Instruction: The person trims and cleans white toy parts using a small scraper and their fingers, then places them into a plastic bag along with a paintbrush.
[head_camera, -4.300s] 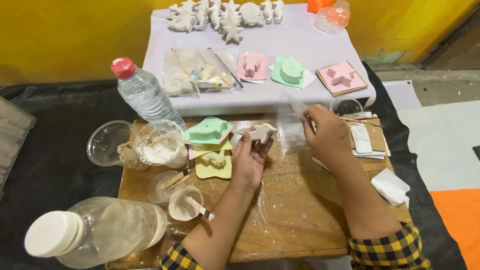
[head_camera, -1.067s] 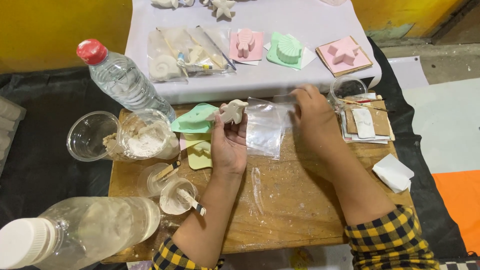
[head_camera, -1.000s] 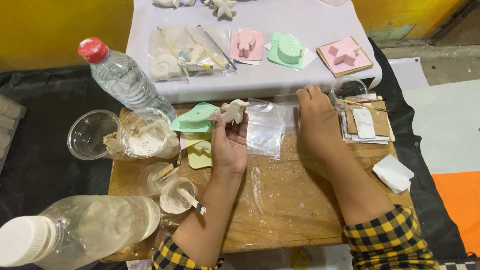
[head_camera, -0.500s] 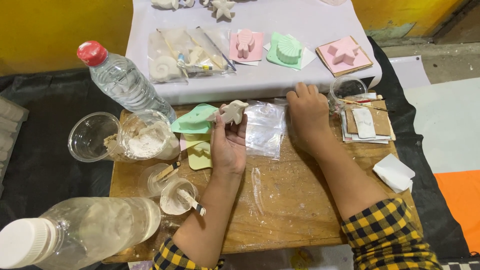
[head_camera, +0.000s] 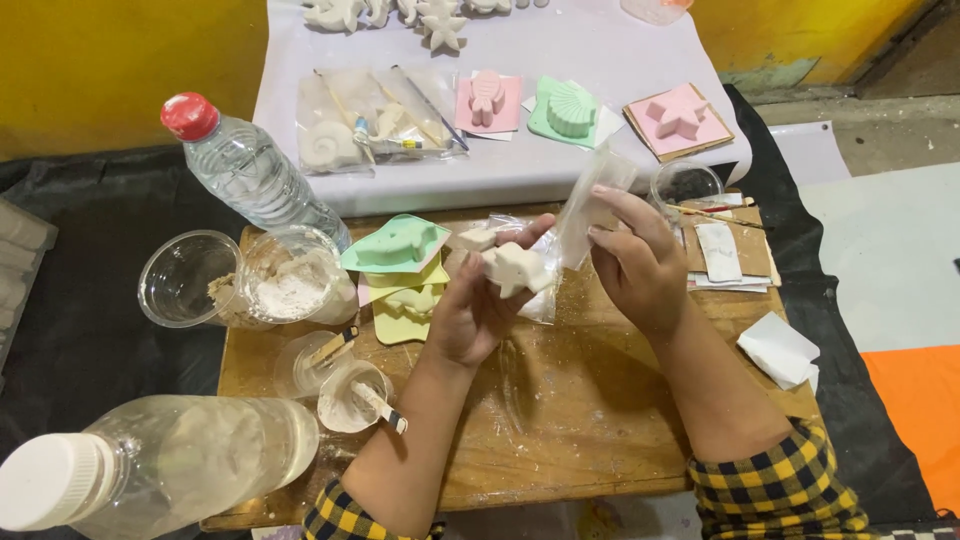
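Near left corner of the bench (head_camera: 560, 440): big clear bottle with white cap (head_camera: 150, 465) lying on its side, overhanging the edge. Just past it, two small plastic cups with white residue and stir sticks (head_camera: 345, 385).

Mid-bench: left hand (head_camera: 470, 315) clamped on a white plaster figure (head_camera: 515, 268), fingers curled round its lower part, figure raised above the wood. Right hand (head_camera: 635, 265) just beside it, thumb and fingers pinched together on a clear plastic bag (head_camera: 590, 205), bag held upright, mouth side near the figure. Figure and bag close; can't tell if they're touching.

Left edge: cup of white powder (head_camera: 290, 285), empty clear cup (head_camera: 180, 280) hanging off the side. Green mould on yellow moulds (head_camera: 400, 265) between powder cup and left hand. Right edge: stack of cards with brushes (head_camera: 725, 250), small cup with dark contents (head_camera: 685, 183), folded white paper (head_camera: 778, 348).

Far edge: water bottle, red cap (head_camera: 245, 170), tilted. Beyond, white sheet (head_camera: 600, 60) with bagged kit (head_camera: 375, 125), pink, green and pink moulds, more plaster casts at the top.

Read: bagging step — cast out of the mould, bag in hand, not inside yet. Next calls for the bag mouth held open and the figure fed in gently; plaster looks brittle at thin parts.
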